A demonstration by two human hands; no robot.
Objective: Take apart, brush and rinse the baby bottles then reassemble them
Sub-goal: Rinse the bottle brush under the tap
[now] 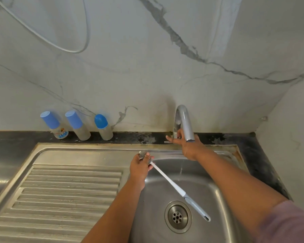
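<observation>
Over the steel sink (95, 151), left hand (140, 165) grasps brush (167, 178); right hand (188, 146) grasps tap (184, 120).

Three baby bottles at the wall, well left of the fingers: one (57, 126), two (78, 126), three (104, 128), each with a blue cap, so three caps. One bottle brush (172, 183), its bristle end inside the left hand's (140, 165) fingers. One tap (184, 121), with the right hand's (188, 145) fingers at its base. Two hands, then. One sink basin (218, 199), one drain (178, 216) below both sets of fingers, one ribbed drainboard (60, 199) left of them. One thin stream of water (181, 170) just right of the brush-holding fingers.
</observation>
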